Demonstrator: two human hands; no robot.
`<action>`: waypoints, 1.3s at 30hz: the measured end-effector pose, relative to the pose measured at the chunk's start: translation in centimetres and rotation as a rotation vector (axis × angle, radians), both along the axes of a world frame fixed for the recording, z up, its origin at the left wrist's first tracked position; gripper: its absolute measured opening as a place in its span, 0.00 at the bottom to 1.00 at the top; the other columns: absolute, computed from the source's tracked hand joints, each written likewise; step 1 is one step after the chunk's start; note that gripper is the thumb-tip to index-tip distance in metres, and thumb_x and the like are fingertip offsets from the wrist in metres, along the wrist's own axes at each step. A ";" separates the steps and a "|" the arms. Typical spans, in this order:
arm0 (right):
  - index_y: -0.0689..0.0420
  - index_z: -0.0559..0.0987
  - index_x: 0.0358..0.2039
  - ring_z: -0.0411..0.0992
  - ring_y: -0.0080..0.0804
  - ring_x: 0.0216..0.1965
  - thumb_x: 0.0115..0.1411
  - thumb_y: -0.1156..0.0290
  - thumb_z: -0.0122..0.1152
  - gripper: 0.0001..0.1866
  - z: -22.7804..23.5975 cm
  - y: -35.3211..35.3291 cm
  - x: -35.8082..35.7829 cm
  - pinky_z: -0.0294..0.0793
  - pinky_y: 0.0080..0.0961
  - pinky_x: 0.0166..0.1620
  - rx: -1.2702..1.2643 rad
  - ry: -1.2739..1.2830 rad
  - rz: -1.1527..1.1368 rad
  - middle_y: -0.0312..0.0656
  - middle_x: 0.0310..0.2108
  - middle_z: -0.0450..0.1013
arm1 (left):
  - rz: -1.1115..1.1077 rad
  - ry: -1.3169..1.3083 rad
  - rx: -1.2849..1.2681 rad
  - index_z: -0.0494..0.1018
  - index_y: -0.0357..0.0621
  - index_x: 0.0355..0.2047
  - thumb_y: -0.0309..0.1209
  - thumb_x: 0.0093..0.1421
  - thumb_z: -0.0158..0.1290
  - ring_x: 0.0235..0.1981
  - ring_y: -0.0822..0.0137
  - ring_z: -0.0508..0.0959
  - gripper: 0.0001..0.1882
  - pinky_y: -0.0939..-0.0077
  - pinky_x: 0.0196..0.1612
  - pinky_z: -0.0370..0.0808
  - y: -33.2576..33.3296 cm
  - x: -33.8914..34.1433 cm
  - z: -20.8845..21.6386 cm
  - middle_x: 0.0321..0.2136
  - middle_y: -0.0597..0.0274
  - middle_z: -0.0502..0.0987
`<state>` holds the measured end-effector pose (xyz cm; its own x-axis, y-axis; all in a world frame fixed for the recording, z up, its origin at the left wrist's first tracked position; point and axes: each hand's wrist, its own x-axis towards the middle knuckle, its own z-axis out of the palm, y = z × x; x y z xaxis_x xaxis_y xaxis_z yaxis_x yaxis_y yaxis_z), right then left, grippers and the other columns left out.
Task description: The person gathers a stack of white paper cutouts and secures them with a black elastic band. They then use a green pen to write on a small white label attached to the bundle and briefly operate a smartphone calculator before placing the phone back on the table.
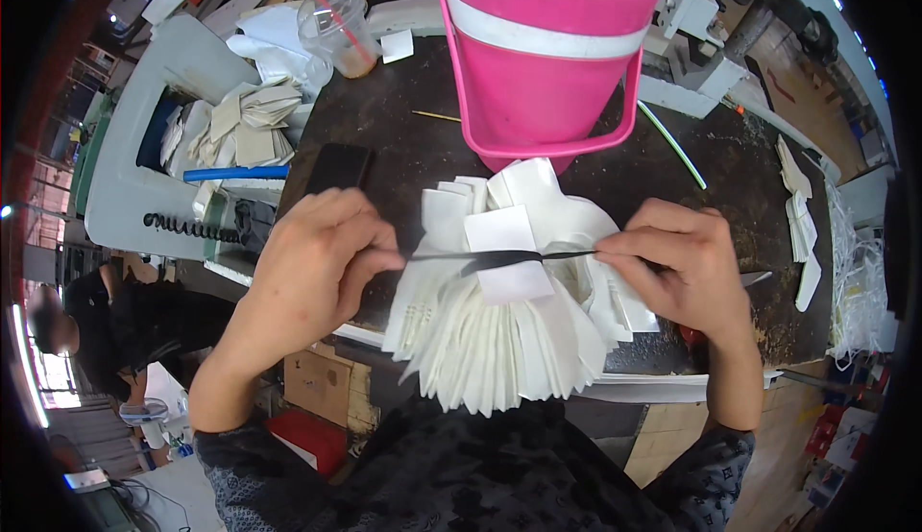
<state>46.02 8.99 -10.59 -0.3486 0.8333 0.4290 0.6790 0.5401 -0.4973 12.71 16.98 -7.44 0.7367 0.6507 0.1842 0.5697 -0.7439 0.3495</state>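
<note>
A thick bundle of white paper or cloth pieces (480, 350) lies at the near edge of the dark table, its ends fanned out. Across its middle runs a black strip (509, 258), stretched taut and wrapped round the bundle over a small white card (499, 229). My left hand (322, 268) pinches the strip's left end between thumb and fingers. At the other side, my right hand (677, 258) pinches the right end the same way. Partly hidden behind my right hand, a pointed metal blade (757, 278) and something red lie on the table.
A pink bucket (547, 81) with its handle down stands behind the bundle. Left are a black phone (339, 167), a plastic cup with straw (336, 33) and a grey bin of pale scraps (245, 129). A green-white stick (672, 145) lies right. Another person (125, 330) is far left.
</note>
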 end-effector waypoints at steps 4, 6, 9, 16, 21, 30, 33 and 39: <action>0.56 0.83 0.29 0.73 0.36 0.25 0.51 0.70 0.73 0.07 2.9 0.1 0.4 0.70 0.31 0.25 -0.043 -0.168 0.077 0.38 0.27 0.73 | -0.052 0.037 -0.094 0.73 0.40 0.31 0.25 0.55 0.63 0.37 0.50 0.74 0.08 0.61 0.44 0.70 -0.9 -0.1 0.4 0.32 0.55 0.72; 0.56 0.82 0.28 0.73 0.37 0.28 0.51 0.70 0.73 0.07 3.8 0.5 -0.7 0.71 0.32 0.28 0.016 -0.166 0.150 0.38 0.29 0.72 | -0.144 -0.122 -0.169 0.72 0.38 0.31 0.27 0.62 0.58 0.37 0.53 0.71 0.06 0.65 0.45 0.69 -0.7 0.5 -0.4 0.36 0.52 0.68; 0.57 0.80 0.32 0.72 0.39 0.30 0.53 0.73 0.71 0.08 2.5 1.3 -2.7 0.73 0.32 0.34 -0.036 -0.022 0.263 0.38 0.33 0.72 | -0.232 -0.450 -0.412 0.72 0.35 0.30 0.27 0.69 0.51 0.35 0.61 0.68 0.10 0.70 0.44 0.67 -0.7 2.0 -2.1 0.41 0.50 0.69; 0.61 0.78 0.33 0.77 0.45 0.43 0.52 0.80 0.70 0.09 0.0 1.1 -4.7 0.76 0.39 0.46 -0.171 0.235 0.231 0.44 0.41 0.76 | -0.293 -0.516 -0.173 0.75 0.41 0.29 0.30 0.63 0.60 0.31 0.62 0.70 0.08 0.69 0.41 0.65 -1.6 3.5 -4.1 0.40 0.59 0.77; 0.61 0.76 0.31 0.77 0.46 0.40 0.51 0.81 0.68 0.09 0.4 2.9 -5.6 0.76 0.37 0.45 -0.143 0.238 0.502 0.44 0.37 0.77 | -0.169 -0.523 -0.043 0.78 0.45 0.30 0.32 0.53 0.69 0.29 0.62 0.74 0.10 0.69 0.38 0.64 -3.4 3.5 -4.0 0.29 0.64 0.79; 0.61 0.74 0.29 0.73 0.46 0.29 0.49 0.81 0.68 0.09 1.3 2.6 -7.7 0.75 0.37 0.39 -0.151 0.075 0.347 0.44 0.24 0.71 | -0.010 -0.488 -0.002 0.82 0.42 0.29 0.25 0.52 0.69 0.23 0.60 0.74 0.05 0.68 0.28 0.68 -2.4 1.6 -2.8 0.22 0.61 0.77; 0.61 0.76 0.30 0.74 0.46 0.29 0.50 0.80 0.68 0.08 1.5 2.5 -8.4 0.75 0.37 0.37 -0.203 0.100 0.282 0.45 0.25 0.72 | 0.006 -0.525 -0.014 0.82 0.39 0.31 0.23 0.55 0.67 0.23 0.58 0.75 0.04 0.70 0.27 0.71 -3.2 2.1 -1.9 0.23 0.58 0.78; 0.62 0.79 0.33 0.77 0.46 0.29 0.53 0.80 0.67 0.07 1.6 2.0 -8.0 0.76 0.34 0.33 -0.338 0.152 0.231 0.46 0.28 0.76 | 0.004 -0.558 -0.801 0.81 0.33 0.38 0.22 0.63 0.61 0.27 0.69 0.82 0.04 0.76 0.29 0.77 -4.4 1.7 -2.0 0.29 0.58 0.83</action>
